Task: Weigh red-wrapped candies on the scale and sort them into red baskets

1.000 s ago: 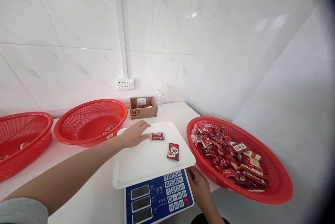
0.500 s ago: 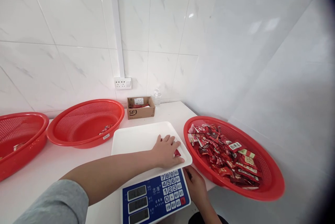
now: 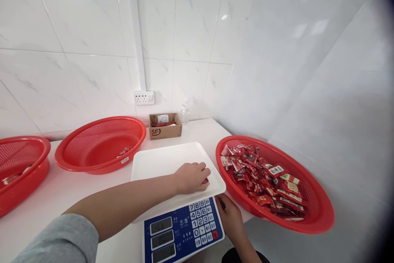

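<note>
My left hand (image 3: 191, 177) is closed over a small red packet (image 3: 205, 180) on the white weighing tray (image 3: 163, 162). Only a bit of the packet's red wrapper shows beneath my fingers. Under the tray, the digital scale (image 3: 184, 230) has a blue panel with keys and three displays. My right hand (image 3: 231, 217) is at the scale's right side, by the tray's near right corner. Its fingertips are hidden there, so I cannot make out a grip. Beside it, a red perforated basket (image 3: 320, 213) holds many small, mostly red packets (image 3: 261, 185).
Another red basket (image 3: 70, 144) with a few packets stands left of the tray. At the far left is a further red basket (image 3: 30, 189). Behind the tray are a small cardboard box (image 3: 166, 132) and a clear plastic bottle (image 3: 184, 114), near the tiled wall.
The fingers of my left hand, spread over the red packet before, have curled closed around it, and the hand has shifted slightly left. My right hand has stayed put.
</note>
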{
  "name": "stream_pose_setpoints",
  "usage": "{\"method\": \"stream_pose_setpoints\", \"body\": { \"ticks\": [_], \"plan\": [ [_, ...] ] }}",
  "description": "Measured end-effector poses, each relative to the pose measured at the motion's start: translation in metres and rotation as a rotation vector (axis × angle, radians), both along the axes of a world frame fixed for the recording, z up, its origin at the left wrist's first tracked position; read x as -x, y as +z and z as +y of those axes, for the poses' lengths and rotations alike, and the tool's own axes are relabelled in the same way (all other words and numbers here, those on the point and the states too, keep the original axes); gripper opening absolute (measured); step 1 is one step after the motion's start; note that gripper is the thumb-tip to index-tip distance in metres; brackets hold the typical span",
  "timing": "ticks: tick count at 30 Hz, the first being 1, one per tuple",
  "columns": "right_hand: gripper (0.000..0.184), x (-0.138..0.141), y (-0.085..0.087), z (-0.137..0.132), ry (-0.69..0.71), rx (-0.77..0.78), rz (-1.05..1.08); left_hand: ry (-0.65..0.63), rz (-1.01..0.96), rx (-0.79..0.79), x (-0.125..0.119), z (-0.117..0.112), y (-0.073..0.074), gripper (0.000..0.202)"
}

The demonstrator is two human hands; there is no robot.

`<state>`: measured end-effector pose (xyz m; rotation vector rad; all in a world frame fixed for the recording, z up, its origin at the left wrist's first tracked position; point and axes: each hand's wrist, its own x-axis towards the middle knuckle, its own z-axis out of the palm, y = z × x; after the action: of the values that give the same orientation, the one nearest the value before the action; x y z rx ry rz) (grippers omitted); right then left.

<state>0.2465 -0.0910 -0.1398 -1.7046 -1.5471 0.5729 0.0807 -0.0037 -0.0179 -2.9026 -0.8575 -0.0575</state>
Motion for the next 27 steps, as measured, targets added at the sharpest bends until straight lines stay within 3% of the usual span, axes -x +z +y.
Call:
{"method": "stream_pose_setpoints", "body": {
  "ticks": [3, 5, 10, 17, 23, 27],
  "plan": [
    [0.037, 0.000, 0.000, 0.000, 0.002, -0.003, 0.006, -0.005, 0.034, -0.001, 0.010, 0.001, 0.009, 0.019],
    [0.036, -0.001, -0.001, 0.000, 0.008, -0.003, 0.010, 0.056, 0.027, 0.011, 0.022, 0.003, 0.017, 0.015],
    [0.034, -0.002, -0.001, 0.000, 0.001, 0.025, 0.021, 0.284, -0.030, -0.014, 0.067, 0.020, 0.032, 0.016],
    [0.034, -0.002, -0.001, 0.000, 0.001, 0.046, 0.017, 0.694, -0.132, -0.072, 0.155, 0.051, 0.048, 0.022],
    [0.035, -0.002, -0.004, 0.002, -0.017, 0.040, -0.001, 0.964, -0.231, -0.006, 0.216, 0.063, 0.043, 0.034],
    [0.035, -0.002, -0.004, 0.003, -0.024, 0.031, -0.014, 0.983, -0.315, 0.041, 0.226, 0.060, 0.038, 0.044]
  ]
}}
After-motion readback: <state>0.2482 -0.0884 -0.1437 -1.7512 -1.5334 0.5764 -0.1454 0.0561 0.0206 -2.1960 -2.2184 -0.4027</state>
